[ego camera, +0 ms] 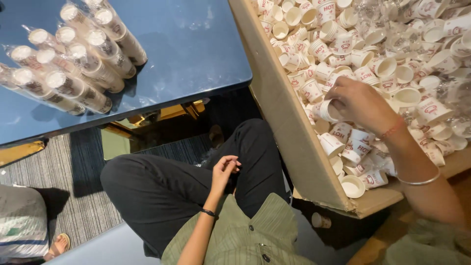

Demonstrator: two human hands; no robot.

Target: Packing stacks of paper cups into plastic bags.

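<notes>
Meanwhile the right hand (pixel 360 103) curls around a white paper cup (pixel 327 111) over the cardboard box (pixel 289 122) of loose cups; the left hand (pixel 224 169) rests loosely curled, holding nothing, on the lap.

Small white paper cup (pixel 327 111) with ribbed rim, tilted sideways above the loose cup heap (pixel 392 64).

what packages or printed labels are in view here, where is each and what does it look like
Wrapped cup stacks: on the blue table, upper left; clear plastic sleeves, white cups.
Cardboard box: right, open, brown, full of loose cups.
Printed cups: in the box, below the right hand; white with red print.
</notes>
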